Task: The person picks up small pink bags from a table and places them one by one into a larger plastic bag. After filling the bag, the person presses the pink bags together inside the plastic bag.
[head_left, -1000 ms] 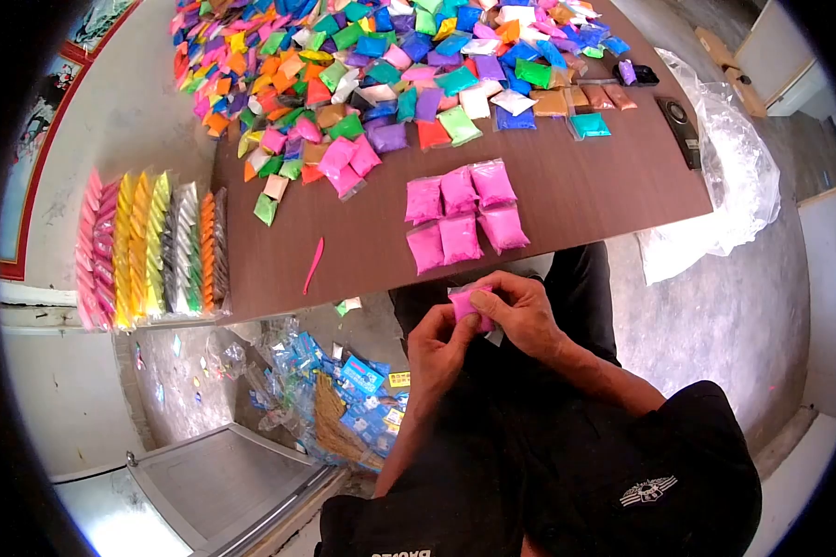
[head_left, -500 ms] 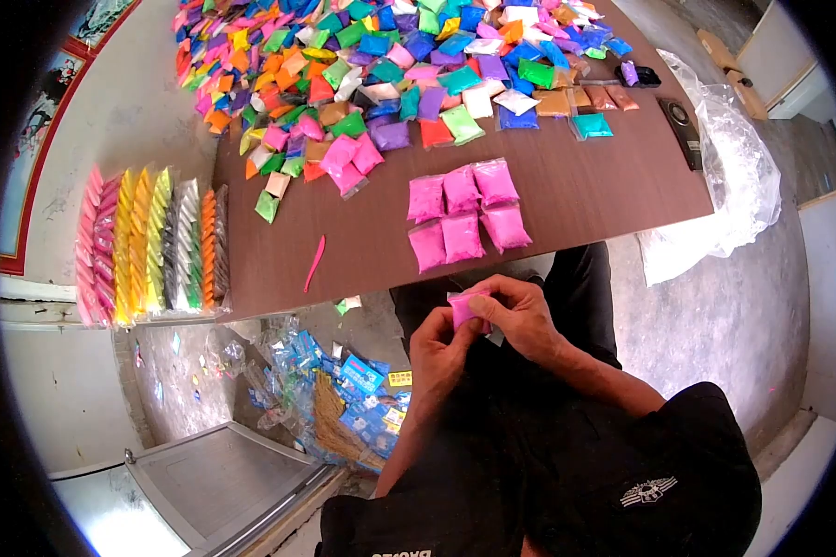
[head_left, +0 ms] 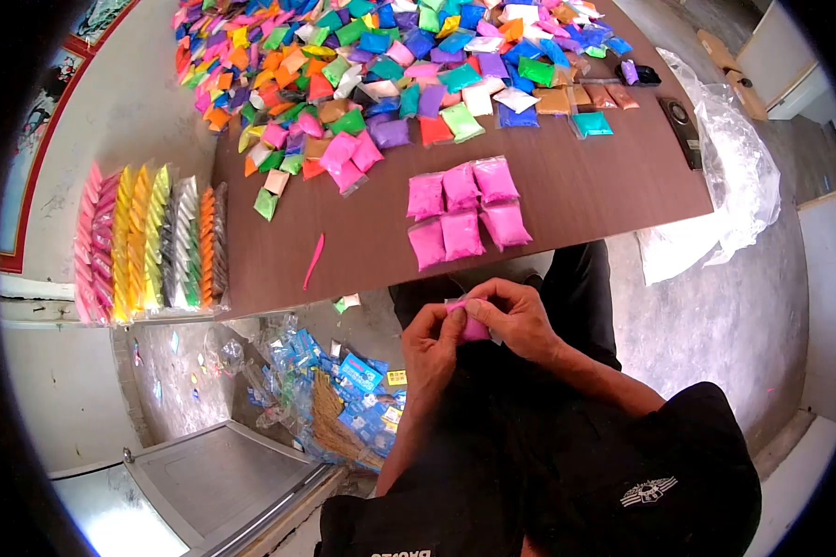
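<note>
Just off the table's front edge, above my lap, a small pink packet (head_left: 475, 330) is pinched between both hands. My left hand (head_left: 430, 342) grips its left side, the thumb lying over the top edge. From the right, my right hand (head_left: 522, 320) holds the same packet with thumb and fingers; parts of it are hidden behind them. On the table in front of my hands, several matching pink packets (head_left: 462, 235) lie in two rows. A thin pink plastic tool (head_left: 314, 262) rests to their left.
A large heap of colourful packets (head_left: 390, 70) covers the back of the brown table (head_left: 567, 181). Twisted coloured bundles (head_left: 149, 246) stand at its left edge. At the right are a black device (head_left: 681, 133) and clear plastic sheeting (head_left: 729, 186). A broom (head_left: 336, 418) lies among floor wrappers.
My left hand has shifted up slightly, its thumb now at the packet's top edge. The packet has turned a little between my fingers. Things on the table stay put.
</note>
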`<state>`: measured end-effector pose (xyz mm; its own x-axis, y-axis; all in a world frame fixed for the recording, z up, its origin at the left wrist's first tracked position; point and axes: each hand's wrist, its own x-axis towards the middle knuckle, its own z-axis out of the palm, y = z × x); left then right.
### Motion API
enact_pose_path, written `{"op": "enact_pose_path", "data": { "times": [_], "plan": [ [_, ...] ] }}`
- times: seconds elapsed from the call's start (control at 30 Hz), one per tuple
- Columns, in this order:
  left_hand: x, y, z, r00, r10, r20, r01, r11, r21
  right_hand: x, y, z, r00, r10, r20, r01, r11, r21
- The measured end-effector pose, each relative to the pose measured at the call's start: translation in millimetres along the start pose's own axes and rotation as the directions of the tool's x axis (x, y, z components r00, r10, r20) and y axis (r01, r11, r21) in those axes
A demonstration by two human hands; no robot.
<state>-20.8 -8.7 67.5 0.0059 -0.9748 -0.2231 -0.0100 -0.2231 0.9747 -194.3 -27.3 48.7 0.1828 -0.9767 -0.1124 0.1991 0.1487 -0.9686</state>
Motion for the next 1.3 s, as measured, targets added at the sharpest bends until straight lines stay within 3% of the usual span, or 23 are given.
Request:
{"op": "enact_pose_path", "data": {
  "times": [0.2, 0.33, 0.53, 0.6, 0.7, 0.83, 0.9, 1.1, 1.3],
  "plan": [
    [-0.6, 7.9, 4.4, 0.996, -0.084, -0.022, 0.083, 0.995, -0.05, 1.1, 2.1, -3.2, 1.0, 0.01, -0.002, -0.01, 0.997, -0.074],
    [0.7, -2.1, -1.2, 0.999, -0.043, -0.029, 0.041, 0.997, -0.07, 3.0, -1.8, -0.7, 0.999, -0.014, 0.038, 0.017, 0.996, -0.086],
    [0.9, 1.2, -4.3, 0.997, -0.018, -0.075, 0.018, 1.0, 0.004, 1.5, 1.4, 5.3, 0.999, 0.039, 0.029, -0.039, 0.999, 0.015],
    [0.6, 1.9, -0.9, 0.998, -0.045, -0.054, 0.041, 0.996, -0.082, 3.1, 1.8, 0.7, 1.0, -0.009, 0.017, 0.01, 0.997, -0.079],
    [0.4, 2.7, 0.4, 0.998, -0.05, 0.046, 0.053, 0.997, -0.053, 4.6, 3.5, -1.7, 0.998, -0.067, -0.017, 0.064, 0.991, -0.114],
    [1.6, -8.1, -4.3, 0.997, -0.054, 0.056, 0.053, 0.998, 0.02, 3.9, 2.1, -0.3, 1.0, 0.005, 0.0, -0.005, 0.998, -0.068],
    [1.6, -10.6, -6.3, 0.998, -0.032, 0.05, 0.032, 0.999, -0.006, 2.3, -2.8, 6.8, 0.999, 0.034, -0.016, -0.033, 0.997, 0.073],
    [1.5, -4.5, -7.7, 0.993, -0.093, 0.07, 0.093, 0.996, 0.007, 4.0, -0.1, 0.5, 0.999, 0.034, 0.007, -0.034, 0.999, -0.033],
    [1.0, -4.4, -6.9, 0.987, -0.129, 0.095, 0.13, 0.992, 0.004, 5.1, 2.6, 0.0, 0.998, 0.066, -0.004, -0.066, 0.998, 0.018]
  ]
}}
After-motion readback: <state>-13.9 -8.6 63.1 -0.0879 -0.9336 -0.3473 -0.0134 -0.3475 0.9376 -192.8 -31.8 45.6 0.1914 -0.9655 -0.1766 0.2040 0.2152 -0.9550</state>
